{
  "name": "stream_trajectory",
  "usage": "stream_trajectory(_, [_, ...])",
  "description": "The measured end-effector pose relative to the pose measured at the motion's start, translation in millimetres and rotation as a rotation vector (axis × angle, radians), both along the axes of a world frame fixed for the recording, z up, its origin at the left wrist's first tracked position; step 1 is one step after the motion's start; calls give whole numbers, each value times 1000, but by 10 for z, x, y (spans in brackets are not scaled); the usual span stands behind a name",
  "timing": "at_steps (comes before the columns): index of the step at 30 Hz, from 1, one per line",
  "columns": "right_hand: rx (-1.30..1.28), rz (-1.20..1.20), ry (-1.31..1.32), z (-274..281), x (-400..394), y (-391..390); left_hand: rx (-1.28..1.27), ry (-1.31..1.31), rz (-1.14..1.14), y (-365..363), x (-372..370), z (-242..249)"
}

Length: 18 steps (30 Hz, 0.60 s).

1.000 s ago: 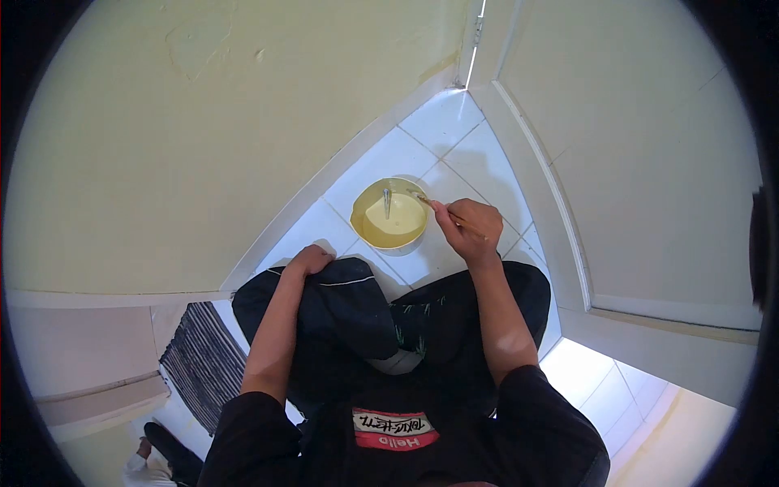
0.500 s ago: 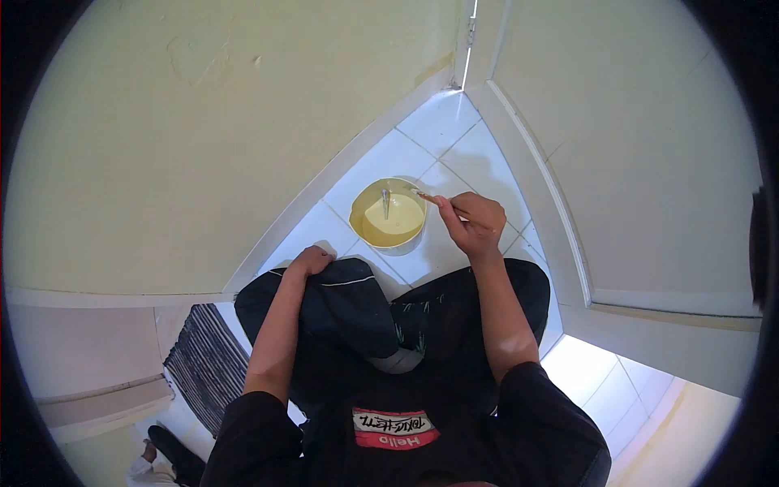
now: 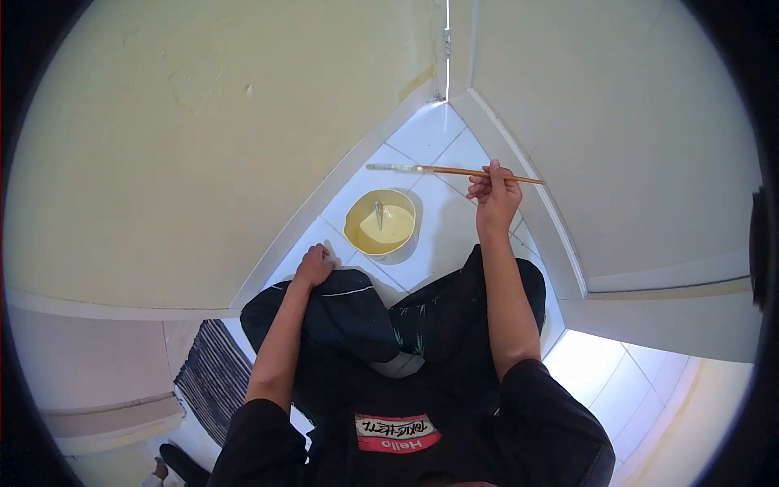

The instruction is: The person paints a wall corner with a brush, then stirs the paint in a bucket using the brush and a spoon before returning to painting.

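A thin paintbrush (image 3: 454, 170) with a brown wooden handle is held in my right hand (image 3: 497, 195), its fingers closed round the handle. The brush lies nearly level across the view, its bristles pointing left toward the wall base. Below it on the tiles stands a round container (image 3: 352, 221) of pale yellow paint, with a small metal object (image 3: 379, 214) standing inside. My left hand (image 3: 316, 265) rests by my left knee, near the container; its fingers are partly curled and I see nothing held.
The yellowish wall (image 3: 243, 162) rises at the left and the door (image 3: 641, 162) at the right, meeting at a narrow lit gap. A striped mat (image 3: 215, 377) lies at the lower left, with another person's foot (image 3: 185, 464) beyond it.
My right hand has lifted the brush away from the container, and the brush has turned nearly level above it. The view has shifted slightly. My left hand stays by the knee.
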State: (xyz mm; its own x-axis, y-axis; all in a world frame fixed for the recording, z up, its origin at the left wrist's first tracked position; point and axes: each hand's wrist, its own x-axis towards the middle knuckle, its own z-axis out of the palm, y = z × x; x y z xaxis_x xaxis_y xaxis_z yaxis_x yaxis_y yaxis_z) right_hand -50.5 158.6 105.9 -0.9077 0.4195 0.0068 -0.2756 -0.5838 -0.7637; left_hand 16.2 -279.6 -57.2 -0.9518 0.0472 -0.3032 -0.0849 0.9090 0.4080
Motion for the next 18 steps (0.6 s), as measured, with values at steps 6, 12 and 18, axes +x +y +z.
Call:
stream_trajectory(6, [-86, 5, -14, -138, -96, -31, -122, 31, -22, 223, -191, 10])
stream_trajectory(12, [82, -69, -53, -83, -236, -193, -288, -267, -85, 525, -190, 166])
stream_trajectory(18, [121, -177, -75, 233, -707, -407, -162, -168, -24, 382, -216, 179])
